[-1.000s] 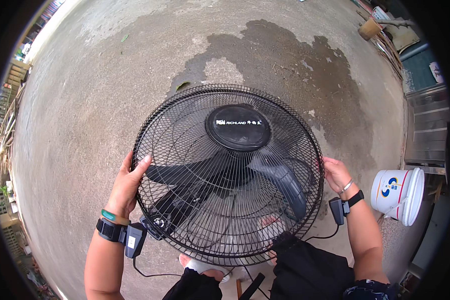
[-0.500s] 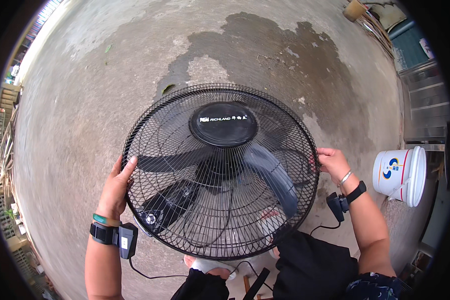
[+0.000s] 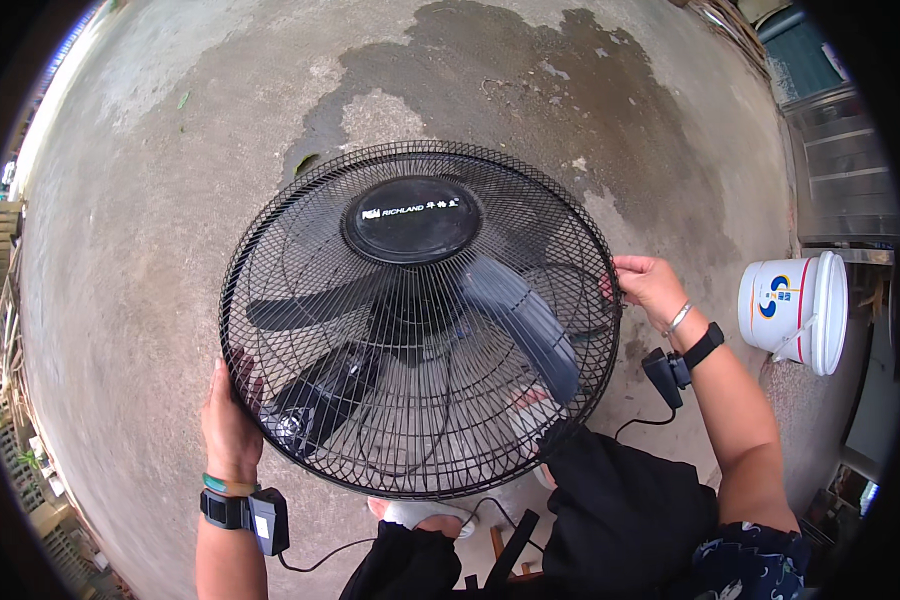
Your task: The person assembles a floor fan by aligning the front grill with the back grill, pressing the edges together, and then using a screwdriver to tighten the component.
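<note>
A large round black fan (image 3: 300, 395), its wire guard facing up, fills the middle of the view above my knees. Dark blades show through the wires, and a round black badge (image 3: 412, 220) sits at the guard's centre. My left hand (image 3: 232, 425) holds the guard's lower left edge, its fingers reaching under the rim and partly seen through the wires. At the right edge my right hand (image 3: 652, 290) grips the rim, with fingertips partly hidden behind it. The fan's base and motor casing lie below the guard, mostly covered by the wires.
A white lidded bucket (image 3: 792, 312) lies on its side at the right. Beyond the fan, a dark wet patch (image 3: 610, 130) stains the concrete floor. Metal panels (image 3: 845, 165) stand at the far right. Black cables run from the devices strapped to my wrists.
The fan has shifted slightly left and away from me in the view. My left hand has slid down the rim, and its thumb has come off the guard's front. My right hand keeps its place.
</note>
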Demonstrator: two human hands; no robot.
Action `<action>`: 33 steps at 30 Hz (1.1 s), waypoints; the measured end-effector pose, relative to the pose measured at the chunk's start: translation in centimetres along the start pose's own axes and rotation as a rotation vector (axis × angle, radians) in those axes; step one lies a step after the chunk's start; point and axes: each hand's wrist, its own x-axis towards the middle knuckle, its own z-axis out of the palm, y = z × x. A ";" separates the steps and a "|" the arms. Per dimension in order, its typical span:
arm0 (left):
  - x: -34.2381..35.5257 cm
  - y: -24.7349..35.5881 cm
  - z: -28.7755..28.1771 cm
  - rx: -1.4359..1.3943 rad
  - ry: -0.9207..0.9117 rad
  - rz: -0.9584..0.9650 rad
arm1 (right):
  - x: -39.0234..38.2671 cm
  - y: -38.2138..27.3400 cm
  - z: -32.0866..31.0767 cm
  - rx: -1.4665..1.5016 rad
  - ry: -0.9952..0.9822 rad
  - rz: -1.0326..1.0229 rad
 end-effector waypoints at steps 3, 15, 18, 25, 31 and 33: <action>-1.9 -1.1 0.7 -0.022 0.055 0.024 | 0.2 0.4 0.0 0.036 -0.011 0.004; -4.7 -0.6 1.2 0.313 0.162 -0.019 | 1.0 2.0 -0.7 0.018 -0.046 0.070; -5.2 -0.2 1.9 0.375 0.157 -0.023 | 0.0 1.1 -0.9 -0.108 -0.098 0.084; -6.7 -1.4 3.3 0.374 -0.020 -0.007 | 0.5 1.8 -1.3 -0.054 -0.159 0.046; -11.0 -3.5 4.0 0.081 0.130 -0.122 | 0.5 1.6 -0.9 -0.018 -0.196 0.042; -11.8 -4.1 4.9 0.003 0.114 -0.151 | 0.7 1.7 -0.8 -0.039 -0.210 0.038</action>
